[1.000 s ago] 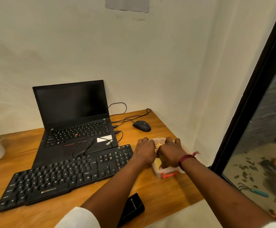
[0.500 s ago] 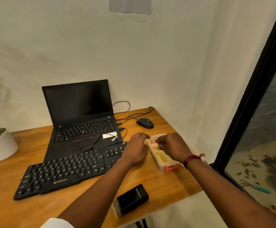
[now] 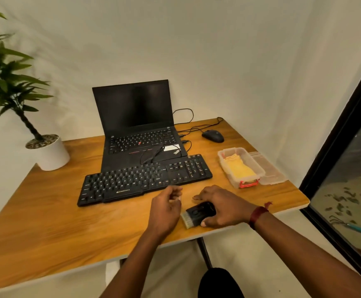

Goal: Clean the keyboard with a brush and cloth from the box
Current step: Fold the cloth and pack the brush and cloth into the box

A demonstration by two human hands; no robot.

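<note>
A wooden desk (image 3: 46, 211) is filling most of the view, pushed into a pale corner, with a person's two bare arms reaching in from the near edge. At the back a black laptop (image 3: 136, 125) is standing open with a dark screen, out of the way. Directly in front of it, overlapping its front edge, a black keyboard (image 3: 145, 179) is lying flat and slightly angled, unobstructed, probably so it can be cleaned across its full length. A potted plant (image 3: 46, 149) is sitting at the far left and a mouse (image 3: 213, 135) at the back right, both well apart from the work.

To the right of the keyboard a clear plastic box (image 3: 239, 166) is sitting open, its lid (image 3: 270, 171) lying just beside it; a folded yellow cloth (image 3: 239, 169) is resting inside, seemingly waiting for the wiping step.

Near the front edge a small black brush (image 3: 196, 214) is lying on the desk, pale bristles pointing left. The right hand (image 3: 222, 207) is covering its handle, thumb and fingers closing around it, apparently picking it up for brushing. The left hand (image 3: 166, 207) is hovering just beside the bristles, loosely curled, holding nothing.
</note>
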